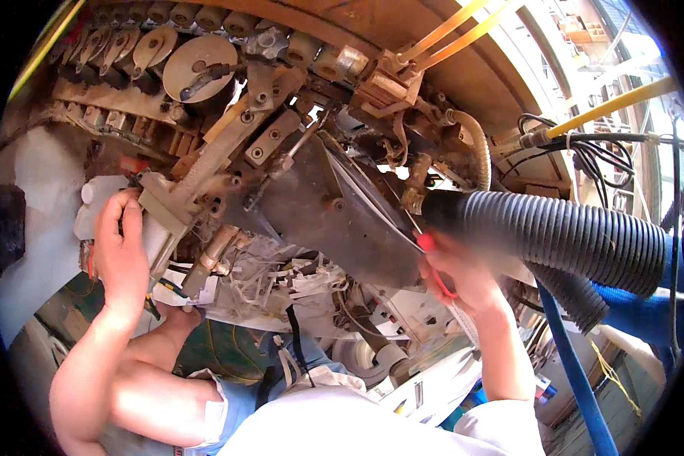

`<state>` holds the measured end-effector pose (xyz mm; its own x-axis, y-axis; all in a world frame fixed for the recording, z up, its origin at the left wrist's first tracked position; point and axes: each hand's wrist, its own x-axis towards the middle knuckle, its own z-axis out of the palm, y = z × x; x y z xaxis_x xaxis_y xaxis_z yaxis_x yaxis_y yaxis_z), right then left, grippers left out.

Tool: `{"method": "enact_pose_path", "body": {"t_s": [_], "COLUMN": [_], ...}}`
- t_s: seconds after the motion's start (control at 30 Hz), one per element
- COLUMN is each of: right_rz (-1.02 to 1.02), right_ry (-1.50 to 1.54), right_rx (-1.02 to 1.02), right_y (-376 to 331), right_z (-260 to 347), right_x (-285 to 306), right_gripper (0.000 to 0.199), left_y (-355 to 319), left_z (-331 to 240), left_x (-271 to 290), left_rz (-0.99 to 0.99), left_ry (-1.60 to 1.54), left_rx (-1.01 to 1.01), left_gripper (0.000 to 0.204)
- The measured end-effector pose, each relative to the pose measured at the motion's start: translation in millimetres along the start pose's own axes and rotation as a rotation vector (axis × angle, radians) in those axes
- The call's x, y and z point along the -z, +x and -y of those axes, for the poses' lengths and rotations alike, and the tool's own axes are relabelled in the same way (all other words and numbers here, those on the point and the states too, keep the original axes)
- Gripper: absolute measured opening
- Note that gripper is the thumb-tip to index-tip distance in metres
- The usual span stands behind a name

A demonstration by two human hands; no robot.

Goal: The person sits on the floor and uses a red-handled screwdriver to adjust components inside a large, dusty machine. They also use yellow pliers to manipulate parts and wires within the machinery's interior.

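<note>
At the left of the head view, my left hand (121,254) grips the edge of a pale metal machine block (166,209), its fingers bent over the top and the tips partly hidden. A white plastic piece (99,194) sits right beside those fingers. My right hand (463,277), a little blurred, is closed round a red-handled screwdriver (425,242). Its thin metal shaft points up and left, toward the gap at the edge of a dark, dusty metal plate (330,209). Where the tip meets the machine, I cannot make out.
A ribbed black hose (577,235) runs right from beside my right hand. Rollers and a round disc (200,70) line the upper left. Yellow tubes (615,106) and black cables (604,163) cross the upper right. Pale scraps (281,281) lie below the plate, above my legs.
</note>
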<state>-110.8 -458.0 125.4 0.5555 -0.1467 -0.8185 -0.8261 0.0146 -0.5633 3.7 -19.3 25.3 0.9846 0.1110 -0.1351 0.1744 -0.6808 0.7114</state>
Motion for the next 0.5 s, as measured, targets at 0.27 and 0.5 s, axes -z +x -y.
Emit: {"method": "enact_pose_path", "body": {"t_s": [0.27, 0.5], "right_rz": [-0.225, -0.388], "right_ry": [0.097, -0.114], "right_rx": [-0.094, -0.1], "right_y": [-115, -163], "right_z": [9, -1], "right_x": [-17, -36], "right_gripper": [0.039, 0.04], "left_y": [4, 15], "left_z": [8, 5], "left_x": [11, 23], "left_rz": [0.122, 0.265], "left_ry": [0.214, 0.22], "left_rx": [-0.208, -0.289], "left_gripper": [0.027, 0.029]}}
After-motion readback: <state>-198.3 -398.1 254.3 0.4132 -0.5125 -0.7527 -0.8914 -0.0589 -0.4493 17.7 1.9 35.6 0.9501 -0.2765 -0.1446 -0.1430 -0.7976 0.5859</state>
